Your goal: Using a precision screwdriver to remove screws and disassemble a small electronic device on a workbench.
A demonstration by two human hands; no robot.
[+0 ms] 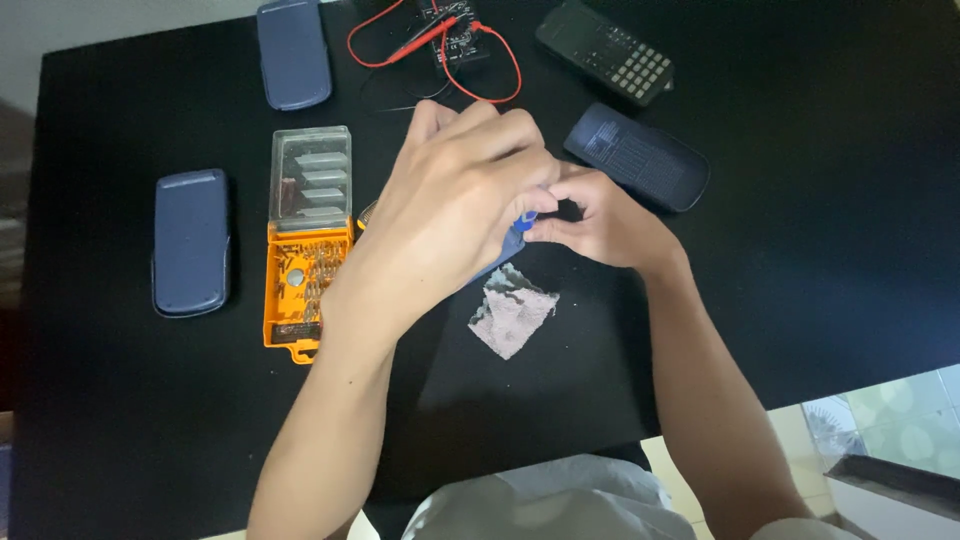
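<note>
My left hand is curled over the middle of the black table, its back turned up, and hides most of what it grips. A blue object shows under its fingers, and a small blue piece sits at the fingertips. My right hand meets the left from the right, fingertips pinched together at that blue piece. Just below both hands lies a small grey crumpled cloth.
An orange screwdriver-bit case with a clear lid lies open at the left. Two blue calculator covers lie left and at the back. A dark calculator, a dark back shell and a circuit board with red leads lie behind.
</note>
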